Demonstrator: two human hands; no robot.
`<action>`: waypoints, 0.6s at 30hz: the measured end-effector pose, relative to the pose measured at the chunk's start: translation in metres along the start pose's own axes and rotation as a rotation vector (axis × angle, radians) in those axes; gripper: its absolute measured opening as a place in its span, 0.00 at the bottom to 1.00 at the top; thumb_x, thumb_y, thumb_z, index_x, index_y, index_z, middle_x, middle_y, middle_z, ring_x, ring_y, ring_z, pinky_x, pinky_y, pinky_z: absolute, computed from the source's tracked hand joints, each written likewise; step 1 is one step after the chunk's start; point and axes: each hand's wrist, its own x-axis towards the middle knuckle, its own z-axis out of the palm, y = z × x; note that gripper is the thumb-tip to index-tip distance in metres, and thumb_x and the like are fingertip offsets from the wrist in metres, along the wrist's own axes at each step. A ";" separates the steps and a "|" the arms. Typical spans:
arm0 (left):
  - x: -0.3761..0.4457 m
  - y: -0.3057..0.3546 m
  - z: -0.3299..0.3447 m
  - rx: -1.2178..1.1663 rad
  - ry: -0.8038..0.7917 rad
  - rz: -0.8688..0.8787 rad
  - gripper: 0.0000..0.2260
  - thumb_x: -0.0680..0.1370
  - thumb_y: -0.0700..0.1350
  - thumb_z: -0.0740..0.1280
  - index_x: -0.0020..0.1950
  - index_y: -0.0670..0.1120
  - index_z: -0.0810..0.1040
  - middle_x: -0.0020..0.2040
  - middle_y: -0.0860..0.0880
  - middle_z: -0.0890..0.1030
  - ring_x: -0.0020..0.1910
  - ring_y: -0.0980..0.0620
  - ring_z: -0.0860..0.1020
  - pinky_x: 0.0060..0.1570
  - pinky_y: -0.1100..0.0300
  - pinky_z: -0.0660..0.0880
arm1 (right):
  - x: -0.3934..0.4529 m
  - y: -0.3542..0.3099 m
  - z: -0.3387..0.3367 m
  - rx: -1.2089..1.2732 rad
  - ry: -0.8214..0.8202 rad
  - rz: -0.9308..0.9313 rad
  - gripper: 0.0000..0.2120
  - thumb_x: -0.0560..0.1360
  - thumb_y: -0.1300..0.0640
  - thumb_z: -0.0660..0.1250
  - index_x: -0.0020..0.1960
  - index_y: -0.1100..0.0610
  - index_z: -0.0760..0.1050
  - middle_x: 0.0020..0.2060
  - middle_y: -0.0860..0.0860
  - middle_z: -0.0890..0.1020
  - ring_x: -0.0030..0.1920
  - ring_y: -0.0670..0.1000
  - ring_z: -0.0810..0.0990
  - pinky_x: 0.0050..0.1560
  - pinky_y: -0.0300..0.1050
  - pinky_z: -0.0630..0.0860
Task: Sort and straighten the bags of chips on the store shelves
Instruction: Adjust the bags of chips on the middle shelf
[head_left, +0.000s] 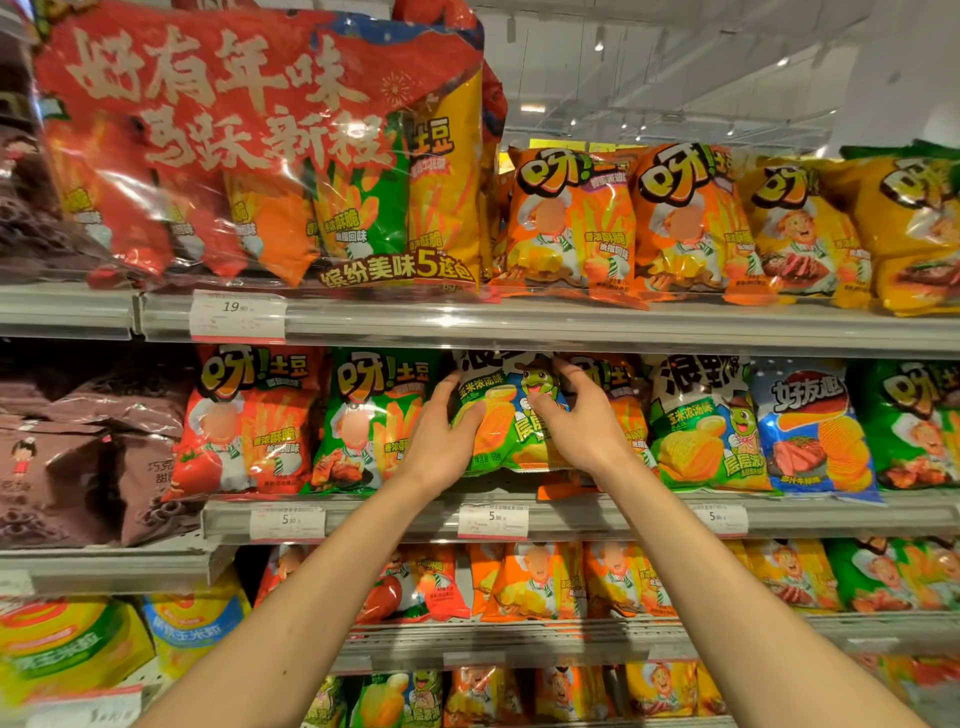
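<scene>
On the middle shelf (395, 512) stands a green bag with a frog figure (511, 431), held upright between both hands. My left hand (441, 441) grips its left edge and my right hand (576, 421) grips its right side, thumb on the front. An orange bag (618, 395) sits partly hidden behind it. A second frog bag (701, 426) stands just to the right. To the left stand a green fries bag (374, 421) and a red tomato one (249, 421).
A large red multipack (260, 145) fills the top shelf's left, with orange (571, 218) and yellow bags (810, 234) beside it. A blue bag (815, 426) stands at middle right. Brown bags (78, 457) are at left. Lower shelves hold more bags. Price tags (493, 519) line the rails.
</scene>
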 end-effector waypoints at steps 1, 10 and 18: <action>-0.003 0.000 -0.001 -0.008 0.003 0.007 0.26 0.81 0.57 0.63 0.79 0.59 0.60 0.76 0.48 0.67 0.74 0.48 0.67 0.72 0.44 0.68 | -0.004 0.001 -0.002 0.027 0.002 -0.008 0.32 0.80 0.50 0.69 0.80 0.55 0.61 0.77 0.53 0.68 0.77 0.53 0.65 0.75 0.49 0.64; -0.070 -0.002 0.007 -0.029 -0.023 0.097 0.24 0.81 0.58 0.64 0.76 0.66 0.62 0.72 0.58 0.69 0.69 0.64 0.67 0.71 0.57 0.66 | -0.072 0.028 -0.021 0.206 0.016 -0.026 0.26 0.80 0.48 0.69 0.76 0.41 0.67 0.73 0.43 0.72 0.73 0.47 0.70 0.73 0.54 0.69; -0.140 0.021 0.046 -0.073 -0.038 0.146 0.23 0.80 0.51 0.67 0.73 0.62 0.67 0.63 0.64 0.70 0.55 0.82 0.68 0.46 0.82 0.67 | -0.138 0.067 -0.062 0.307 0.018 0.041 0.26 0.78 0.44 0.70 0.74 0.34 0.67 0.71 0.41 0.75 0.70 0.45 0.74 0.70 0.56 0.73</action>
